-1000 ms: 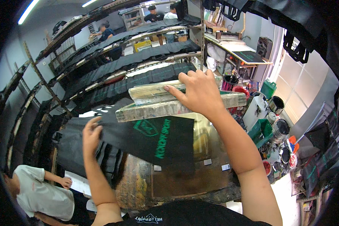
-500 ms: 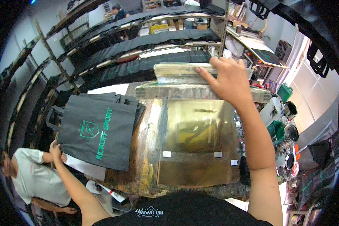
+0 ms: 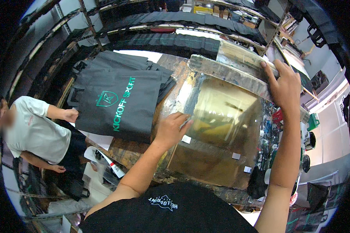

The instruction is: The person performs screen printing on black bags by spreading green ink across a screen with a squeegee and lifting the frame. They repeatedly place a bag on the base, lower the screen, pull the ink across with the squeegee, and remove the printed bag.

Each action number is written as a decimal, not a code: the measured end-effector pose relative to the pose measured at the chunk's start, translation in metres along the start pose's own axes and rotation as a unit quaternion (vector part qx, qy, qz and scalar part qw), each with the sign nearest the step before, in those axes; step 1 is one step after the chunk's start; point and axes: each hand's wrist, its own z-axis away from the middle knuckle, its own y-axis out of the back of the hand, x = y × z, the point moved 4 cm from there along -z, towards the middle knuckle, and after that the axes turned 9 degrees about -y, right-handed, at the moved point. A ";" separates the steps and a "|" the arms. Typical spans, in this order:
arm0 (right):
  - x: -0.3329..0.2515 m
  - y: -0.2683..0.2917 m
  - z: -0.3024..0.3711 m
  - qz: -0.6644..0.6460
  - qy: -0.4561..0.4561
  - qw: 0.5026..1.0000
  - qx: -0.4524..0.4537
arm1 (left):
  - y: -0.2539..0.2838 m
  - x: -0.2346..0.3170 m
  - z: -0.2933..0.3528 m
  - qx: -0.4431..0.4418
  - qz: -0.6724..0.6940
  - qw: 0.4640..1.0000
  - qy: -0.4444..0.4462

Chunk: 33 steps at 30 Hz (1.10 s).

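Note:
My right hand [image 3: 284, 83] is closed round the right end of a pale, ink-stained bar [image 3: 241, 54], which looks like a squeegee. That bar stands just behind a long stained wooden frame bar [image 3: 229, 73]. Below them lies a glossy golden-brown printing board [image 3: 217, 155] with small white tabs stuck on it. Over the board's left edge is my left hand [image 3: 173, 127], its thumb and fingers drawn together; a thin greyish bit shows at the fingertips, too small to name. To its left, a black bag with a green print [image 3: 140, 116] tops a stack of dark bags.
A co-worker in a white shirt [image 3: 37, 130] stands at the left, one hand [image 3: 70, 115] by the bag stack. Racks of dark bags [image 3: 171, 40] run along the back. Tins and a green container [image 3: 313, 121] stand at the right.
My left hand has let go of the printed bag, now on the stack, and moved right to the board. My right hand keeps its grip. The view has turned left.

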 end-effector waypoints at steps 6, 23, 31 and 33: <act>0.004 -0.004 0.001 0.009 0.005 1.000 0.010 | -0.005 -0.025 -0.009 -0.008 -0.032 0.999 0.032; 0.012 -0.003 -0.007 -0.029 0.026 0.996 0.084 | 0.103 -0.240 0.025 -0.140 -0.507 0.824 0.210; 0.013 -0.003 -0.009 -0.003 0.007 0.999 0.052 | 0.153 -0.231 -0.018 -0.111 -0.486 0.857 0.130; 0.013 -0.004 -0.009 -0.001 0.002 0.999 0.040 | 0.162 -0.229 -0.026 -0.095 -0.485 0.863 0.106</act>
